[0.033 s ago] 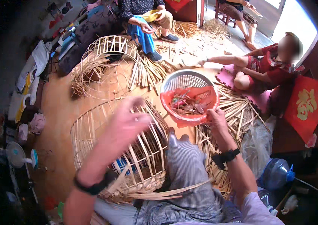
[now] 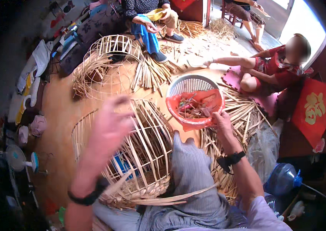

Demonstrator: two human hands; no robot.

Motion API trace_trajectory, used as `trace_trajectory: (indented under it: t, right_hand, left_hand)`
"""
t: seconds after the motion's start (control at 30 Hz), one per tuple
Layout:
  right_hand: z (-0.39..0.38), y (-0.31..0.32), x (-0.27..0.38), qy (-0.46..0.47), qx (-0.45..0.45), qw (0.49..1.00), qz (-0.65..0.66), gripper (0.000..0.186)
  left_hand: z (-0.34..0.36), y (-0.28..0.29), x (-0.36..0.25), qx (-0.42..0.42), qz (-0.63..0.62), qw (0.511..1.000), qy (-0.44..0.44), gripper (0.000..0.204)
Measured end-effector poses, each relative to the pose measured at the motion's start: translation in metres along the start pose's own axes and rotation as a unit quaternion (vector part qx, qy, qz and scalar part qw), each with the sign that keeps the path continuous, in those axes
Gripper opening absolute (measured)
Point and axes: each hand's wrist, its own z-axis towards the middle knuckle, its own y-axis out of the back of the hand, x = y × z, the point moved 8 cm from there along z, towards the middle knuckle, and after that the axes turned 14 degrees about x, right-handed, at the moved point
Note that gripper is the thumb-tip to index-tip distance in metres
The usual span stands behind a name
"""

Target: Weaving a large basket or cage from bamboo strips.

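In the head view, holds a grey perforated colander (image 2: 192, 80) up beyond the striped clothing (image 2: 192, 163) on the lap, with the right hand (image 2: 222, 122) at the near right rim, fingers pressed together around the edge. Has a red plastic bag (image 2: 190, 124) lining the colander and folded over that rim, probably to stop the small dry scraps (image 2: 197, 111) inside from slipping through the holes. Likely pinches rim and bag together to keep the lining from sliding.

Raises the left hand (image 2: 111, 122) over a pale slatted basket frame (image 2: 161, 184), fingers loosely spread and blurred, without any visible item in the grasp; cannot tell about contact with the slats. Seems to have the frame propped close against the left leg for steadiness, braided band toward the body. Rests loose strips (image 2: 182, 199) across the lap, perhaps to leave both hands free.

Farther out, on the wooden floor (image 2: 57, 106): a second frame (image 2: 113, 43) beside fanned strips (image 2: 153, 73), maybe spread for easy picking. To the right: piled strips (image 2: 244, 111), a clear plastic bag (image 2: 265, 143) and a bluish bottle (image 2: 284, 179), apparently set aside to leave legroom. Beyond: a seated co-worker (image 2: 145, 8) with a blue cloth (image 2: 145, 34), perhaps draped to guard clothing, and a person in red (image 2: 282, 77) on a pink mat (image 2: 232, 77), presumably for comfort.
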Motion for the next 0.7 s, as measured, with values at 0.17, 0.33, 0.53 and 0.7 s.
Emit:
trace_trajectory:
  t: [0.17,0.33,0.53,0.7]
  right_hand:
    - [0.052,0.030,-0.086,-0.039,-0.031,0.999,-0.019,0.010]
    - [0.093,0.015,-0.123,-0.039,-0.014,0.999,-0.014,0.009]
    - [0.174,-0.028,-0.163,-0.057,0.089,0.994,-0.006,0.033]
    - [0.199,-0.062,-0.195,-0.197,0.183,0.963,0.018,0.055]
  left_hand:
    - [-0.195,0.173,0.023,-0.337,0.269,0.901,0.050,0.035]
    - [-0.442,0.181,0.200,-0.445,0.142,0.851,0.241,0.029]
    - [-0.482,0.061,0.238,-0.349,0.169,0.861,0.328,0.044]
    - [-0.453,0.007,0.200,-0.344,0.290,0.863,0.231,0.067]
